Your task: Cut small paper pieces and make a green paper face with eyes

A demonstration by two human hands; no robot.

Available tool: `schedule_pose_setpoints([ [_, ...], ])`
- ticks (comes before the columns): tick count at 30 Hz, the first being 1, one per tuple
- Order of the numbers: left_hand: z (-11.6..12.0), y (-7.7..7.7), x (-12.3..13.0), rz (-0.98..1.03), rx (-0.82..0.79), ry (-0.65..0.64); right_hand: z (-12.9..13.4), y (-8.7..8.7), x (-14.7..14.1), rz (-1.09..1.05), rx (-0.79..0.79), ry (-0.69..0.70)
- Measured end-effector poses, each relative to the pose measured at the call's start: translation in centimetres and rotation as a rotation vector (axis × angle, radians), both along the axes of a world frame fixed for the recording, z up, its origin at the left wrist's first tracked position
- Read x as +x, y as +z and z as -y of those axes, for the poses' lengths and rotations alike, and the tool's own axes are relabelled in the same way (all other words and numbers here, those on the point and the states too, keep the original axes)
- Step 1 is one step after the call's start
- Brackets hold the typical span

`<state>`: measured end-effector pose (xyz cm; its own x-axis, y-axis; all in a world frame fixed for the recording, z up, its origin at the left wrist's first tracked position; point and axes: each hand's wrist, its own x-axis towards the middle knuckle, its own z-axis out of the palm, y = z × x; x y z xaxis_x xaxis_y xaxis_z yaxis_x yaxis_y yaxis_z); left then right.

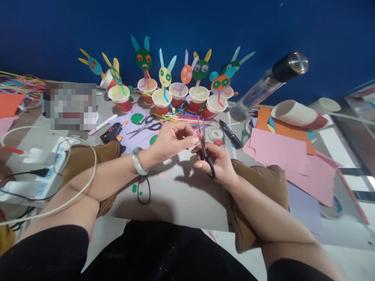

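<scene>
My right hand (221,164) is closed on black-handled scissors (209,166), their slightly parted blades pointing up and away from me. Close by, my left hand (168,143) pinches a small pink paper piece (199,136) right beside the blades. Its outline is mostly covered by my fingertips. Beyond both hands lie several coloured sticks (187,116) and a tape roll (216,135). A second pair of scissors (150,125) rests on purple paper (131,136) to the left of my left hand.
Several paper cups (162,102) with paper animal heads line the blue wall. A tall clear bottle (254,93) leans at the right, near stacked pink sheets (278,150). A glue gun (111,133), power strip (48,175) and white cable (95,164) are at the left.
</scene>
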<state>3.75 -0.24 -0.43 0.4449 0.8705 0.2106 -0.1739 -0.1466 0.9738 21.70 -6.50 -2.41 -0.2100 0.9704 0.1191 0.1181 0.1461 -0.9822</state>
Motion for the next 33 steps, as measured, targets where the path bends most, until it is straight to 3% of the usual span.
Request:
schedule_pose_setpoints([
  [33,-0.31,-0.07,-0.25,-0.029,0.040,0.006,0.01,0.02,0.07,-0.027,-0.011,0.007],
])
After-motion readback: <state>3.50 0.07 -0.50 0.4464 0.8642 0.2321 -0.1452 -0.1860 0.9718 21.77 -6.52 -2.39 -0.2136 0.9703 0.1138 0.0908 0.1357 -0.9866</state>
